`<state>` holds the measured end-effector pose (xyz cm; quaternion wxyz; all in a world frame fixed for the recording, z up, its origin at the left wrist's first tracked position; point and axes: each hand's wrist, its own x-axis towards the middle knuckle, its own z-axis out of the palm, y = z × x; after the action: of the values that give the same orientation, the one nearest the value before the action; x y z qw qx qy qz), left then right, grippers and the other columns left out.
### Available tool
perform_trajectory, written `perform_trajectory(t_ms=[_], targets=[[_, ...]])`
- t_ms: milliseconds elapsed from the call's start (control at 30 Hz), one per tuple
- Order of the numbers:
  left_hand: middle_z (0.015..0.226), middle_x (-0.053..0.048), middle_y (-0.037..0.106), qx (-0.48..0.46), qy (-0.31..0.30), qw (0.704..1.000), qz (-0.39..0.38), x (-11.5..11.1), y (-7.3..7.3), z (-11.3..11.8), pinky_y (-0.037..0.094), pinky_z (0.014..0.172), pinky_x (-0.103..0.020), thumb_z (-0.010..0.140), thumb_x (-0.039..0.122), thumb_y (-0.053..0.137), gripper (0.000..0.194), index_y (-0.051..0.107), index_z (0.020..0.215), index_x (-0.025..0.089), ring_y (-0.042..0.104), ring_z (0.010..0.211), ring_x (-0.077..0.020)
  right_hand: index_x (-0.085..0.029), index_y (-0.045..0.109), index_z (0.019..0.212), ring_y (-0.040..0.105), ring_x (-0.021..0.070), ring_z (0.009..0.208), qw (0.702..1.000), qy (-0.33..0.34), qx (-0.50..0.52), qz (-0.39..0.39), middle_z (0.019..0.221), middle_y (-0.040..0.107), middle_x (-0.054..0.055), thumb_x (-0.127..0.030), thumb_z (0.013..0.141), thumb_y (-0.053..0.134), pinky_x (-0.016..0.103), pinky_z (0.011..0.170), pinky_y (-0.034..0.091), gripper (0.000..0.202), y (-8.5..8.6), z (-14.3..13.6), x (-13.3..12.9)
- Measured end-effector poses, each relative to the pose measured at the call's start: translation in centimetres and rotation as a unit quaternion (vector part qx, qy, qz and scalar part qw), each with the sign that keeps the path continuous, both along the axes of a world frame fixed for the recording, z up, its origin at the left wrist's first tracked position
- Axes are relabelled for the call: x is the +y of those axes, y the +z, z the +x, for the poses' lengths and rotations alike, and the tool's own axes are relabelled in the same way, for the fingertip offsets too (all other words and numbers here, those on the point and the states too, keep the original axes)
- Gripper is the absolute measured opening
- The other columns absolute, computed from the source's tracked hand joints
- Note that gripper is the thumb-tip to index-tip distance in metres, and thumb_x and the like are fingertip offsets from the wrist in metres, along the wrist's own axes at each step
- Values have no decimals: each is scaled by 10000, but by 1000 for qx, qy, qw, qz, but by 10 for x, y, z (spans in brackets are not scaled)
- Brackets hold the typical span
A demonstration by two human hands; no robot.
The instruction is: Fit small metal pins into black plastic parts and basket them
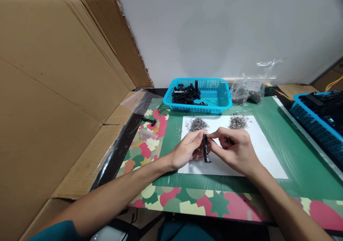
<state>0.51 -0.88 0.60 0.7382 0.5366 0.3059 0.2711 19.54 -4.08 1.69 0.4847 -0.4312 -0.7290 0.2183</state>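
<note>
Okay, start left: note cardboard (pixel 53 76), loose black piece (pixel 153 122) and small clear bag (pixel 148 134) on bench (pixel 119 141). Next, see middle blue basket (pixel 224 106), partly filled with black pieces. In front, find left pile (pixel 197 124) of tiny metal bits on white paper (pixel 264 159). Gripping black plastic part (pixel 205 150) over paper in left hand (pixel 184 151), with fingers closed on far end. Touching same end with right hand (pixel 238 148); cannot tell if pinching part or just pressing. Further right, see another metal pile (pixel 238 121), clear bags (pixel 255 94) of bits, then right blue basket (pixel 308 114), heaped with black pieces. Looks midway on held part; cannot tell done from undone in baskets.
</note>
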Motion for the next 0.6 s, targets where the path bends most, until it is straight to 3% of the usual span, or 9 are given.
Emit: perform_trajectory(t_ms=[167, 433, 600], targets=[[608, 67, 463, 5, -1, 1000, 19, 0, -5, -1, 304, 415, -174, 1040, 658, 530, 484, 534, 938, 185, 393, 461, -78, -179, 697, 817, 267, 79, 503, 997, -5, -35, 62, 588, 288, -98, -135, 906, 677, 231, 497, 252, 101, -6, 0, 2], [616, 58, 470, 0, -1, 1000, 27, 0, -5, -1, 306, 418, -167, 1068, 640, 482, 467, 527, 958, 188, 397, 478, -81, -175, 700, 817, 325, 74, 465, 987, -28, -40, 151, 543, 445, -87, -87, 944, 675, 212, 461, 281, 156, -9, -6, 3], [631, 62, 480, -8, 8, 1000, 15, 1, -4, -2, 297, 413, -160, 1053, 646, 515, 459, 522, 997, 191, 398, 473, -76, -158, 752, 898, 319, 71, 460, 990, -46, -20, 132, 537, 405, -103, -95, 912, 723, 215, 462, 279, 71, -5, -5, 2]])
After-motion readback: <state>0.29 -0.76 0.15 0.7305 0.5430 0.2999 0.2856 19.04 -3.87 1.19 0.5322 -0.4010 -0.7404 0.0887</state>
